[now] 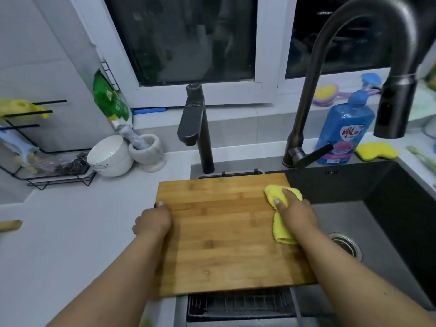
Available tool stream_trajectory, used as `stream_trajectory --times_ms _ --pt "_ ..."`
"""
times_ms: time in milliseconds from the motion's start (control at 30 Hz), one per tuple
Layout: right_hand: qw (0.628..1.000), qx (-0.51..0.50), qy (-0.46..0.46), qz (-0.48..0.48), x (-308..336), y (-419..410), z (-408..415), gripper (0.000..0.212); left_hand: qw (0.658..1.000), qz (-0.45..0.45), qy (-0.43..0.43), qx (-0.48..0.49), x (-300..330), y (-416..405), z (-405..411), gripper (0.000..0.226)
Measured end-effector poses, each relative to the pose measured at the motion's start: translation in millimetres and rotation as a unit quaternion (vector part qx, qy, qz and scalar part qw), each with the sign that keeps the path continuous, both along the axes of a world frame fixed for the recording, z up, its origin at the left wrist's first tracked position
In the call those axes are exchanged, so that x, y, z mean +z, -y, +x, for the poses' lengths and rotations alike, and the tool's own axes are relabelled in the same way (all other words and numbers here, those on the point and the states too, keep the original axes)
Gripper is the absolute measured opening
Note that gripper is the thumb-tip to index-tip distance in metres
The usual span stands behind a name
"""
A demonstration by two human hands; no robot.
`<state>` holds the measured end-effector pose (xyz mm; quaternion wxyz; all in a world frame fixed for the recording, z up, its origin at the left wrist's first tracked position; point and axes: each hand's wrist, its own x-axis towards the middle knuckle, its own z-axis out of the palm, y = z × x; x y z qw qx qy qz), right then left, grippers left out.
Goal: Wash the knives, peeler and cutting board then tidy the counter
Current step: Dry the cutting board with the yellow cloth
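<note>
The left hand (153,221) curls over the left edge of the cutting board (226,234), fingers wrapped round the rim to steady it, while the right hand (296,212) presses a folded yellow cloth (282,231) flat against the board's right side, fingers laid over the cloth rather than clenched round it. The board lies across the left part of the dark sink (389,208), its left edge at the white counter (77,232) and its right edge overhanging the basin near the drain (345,245). It looks like solid bamboo: stiff, fairly heavy for its size, and likely slick once wet, so a grip on opposite long edges, thumbs on top and fingers beneath, seems the safest way to lift or tilt it. Held by one edge alone it could pivot and slide into the basin. The cloth is soft and limp and will bunch under pressure. A tall faucet (354,55) arches over the basin, with a blue soap bottle (342,131) behind. No knives or peeler are plainly visible.
</note>
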<state>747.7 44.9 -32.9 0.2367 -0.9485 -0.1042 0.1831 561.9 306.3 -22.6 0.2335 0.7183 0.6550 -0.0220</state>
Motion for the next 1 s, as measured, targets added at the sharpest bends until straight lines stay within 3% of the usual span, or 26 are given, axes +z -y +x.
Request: stream_trajectory --times_ms 233,467,600,667,733,833,900,1000 --pt "0.989 -0.076 0.037 0.119 24 3 -17 0.044 0.989 -0.011 0.13 0.075 32 -6 -11 0.074" --pt "0.945 -0.193 0.059 0.258 65 0 -47 0.044 0.942 -0.057 0.295 0.148 53 -12 -50 0.087" --pt "0.899 -0.267 -0.015 0.348 92 -2 -53 0.066 0.883 -0.1 0.419 0.186 68 -9 -65 0.087" --pt "0.839 -0.31 -0.091 0.438 102 -2 -53 0.079 0.841 -0.128 0.485 0.202 82 -6 -69 0.078" --pt "0.76 -0.336 -0.145 0.537 114 1 -55 0.071 0.802 -0.142 0.541 0.212 101 -1 -72 0.075" --pt "0.695 -0.344 -0.163 0.61 129 8 -52 0.06 0.743 -0.141 0.611 0.235 120 -3 -78 0.058" --pt "0.673 -0.334 -0.17 0.638 131 12 -47 0.056 0.697 -0.145 0.656 0.251 129 -8 -79 0.049" --pt "0.68 -0.291 -0.208 0.64 135 17 -44 0.049 0.66 -0.171 0.701 0.208 135 -14 -83 0.041"
